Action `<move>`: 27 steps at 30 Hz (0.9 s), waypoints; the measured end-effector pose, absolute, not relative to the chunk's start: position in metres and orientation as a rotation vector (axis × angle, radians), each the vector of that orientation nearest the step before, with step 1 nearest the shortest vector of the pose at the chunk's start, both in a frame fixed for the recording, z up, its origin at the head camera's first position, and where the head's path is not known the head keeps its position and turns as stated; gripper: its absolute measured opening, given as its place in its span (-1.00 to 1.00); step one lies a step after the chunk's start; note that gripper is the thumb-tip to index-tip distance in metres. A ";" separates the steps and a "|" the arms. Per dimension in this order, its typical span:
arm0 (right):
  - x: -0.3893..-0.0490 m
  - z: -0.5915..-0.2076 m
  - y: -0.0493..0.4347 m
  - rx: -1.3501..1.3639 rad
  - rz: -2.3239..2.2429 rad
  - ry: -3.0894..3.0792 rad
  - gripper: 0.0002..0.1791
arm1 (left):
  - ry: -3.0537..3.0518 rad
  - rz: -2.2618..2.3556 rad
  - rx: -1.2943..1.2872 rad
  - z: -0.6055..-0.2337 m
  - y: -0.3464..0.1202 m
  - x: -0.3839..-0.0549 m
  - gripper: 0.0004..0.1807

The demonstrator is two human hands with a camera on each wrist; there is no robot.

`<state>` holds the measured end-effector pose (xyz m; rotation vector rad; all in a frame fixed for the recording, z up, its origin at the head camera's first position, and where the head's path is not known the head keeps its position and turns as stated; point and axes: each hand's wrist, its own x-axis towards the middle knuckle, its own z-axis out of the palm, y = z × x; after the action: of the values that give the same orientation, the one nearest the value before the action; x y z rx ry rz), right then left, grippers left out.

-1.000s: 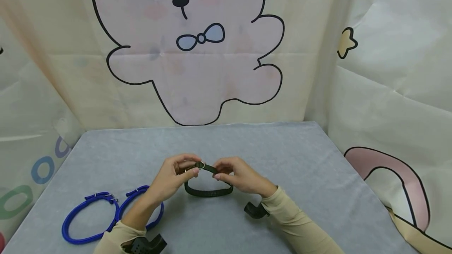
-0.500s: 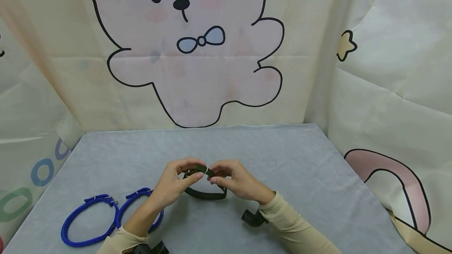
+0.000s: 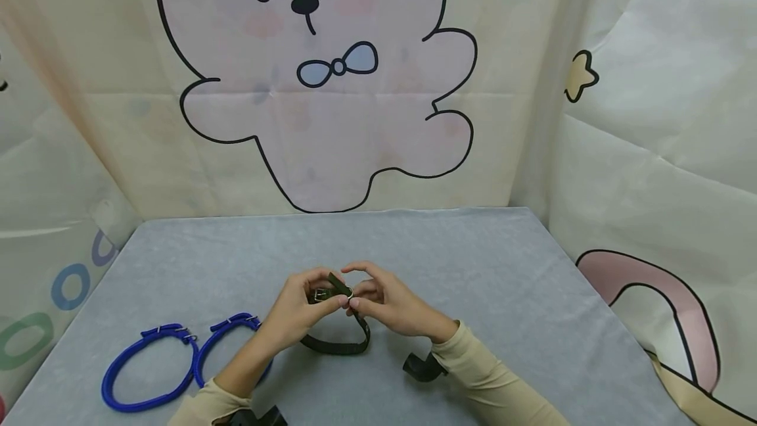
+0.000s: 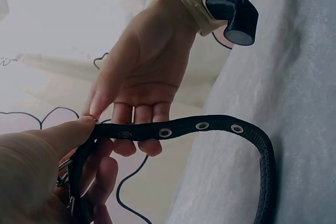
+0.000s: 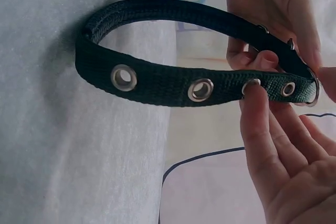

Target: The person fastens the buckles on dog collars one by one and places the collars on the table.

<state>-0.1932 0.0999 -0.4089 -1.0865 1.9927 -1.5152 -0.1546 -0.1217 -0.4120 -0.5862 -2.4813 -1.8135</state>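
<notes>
A dark green webbing collar (image 3: 340, 349) with metal eyelets forms a loop below both hands, close over the table. My left hand (image 3: 301, 304) pinches it near the buckle (image 3: 321, 294), thumb on top. At the metal ring (image 3: 350, 292), my right hand (image 3: 387, 301) holds the strap between thumb and fingers, its index finger raised in the head view. A short piece of strap stands up above the ring. In the right wrist view, a right fingertip touches one eyelet of the collar (image 5: 157, 82). The left fingers partly hide the buckle in the left wrist view.
Two blue collars (image 3: 115, 373) lie side by side on the grey cloth-covered table (image 3: 473, 255) at the left, the second partly behind the left forearm. A black wrist camera (image 3: 424, 368) hangs under the right sleeve. Printed curtains (image 3: 503, 150) stand behind and beside the table.
The hands have come closer together at the ring, and the collar's hanging loop has shifted left and lower. A strap piece now points up between the hands. The right index finger has lifted.
</notes>
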 end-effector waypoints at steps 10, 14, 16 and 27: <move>-0.192 -0.406 0.097 -1.060 -1.523 2.035 -0.57 | -2.477 -1.793 -0.675 -0.415 -0.119 -0.155 -0.93; -0.192 -0.406 0.097 -1.096 -1.536 2.032 -0.58 | -2.485 -1.797 -0.701 -0.415 -0.118 -0.155 -0.89; -0.192 -0.406 0.097 -1.127 -1.533 2.032 -0.58 | -2.496 -1.800 -0.701 -0.415 -0.118 -0.155 -0.88; -0.187 -0.406 0.096 -1.279 -1.500 2.182 -0.68 | -2.575 -1.779 -0.731 -0.416 -0.116 -0.154 -0.83</move>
<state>-0.1875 0.0956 -0.4059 -1.2785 2.1823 -1.4998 -0.1539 -0.1161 -0.4159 -0.7308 -2.5749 -1.7790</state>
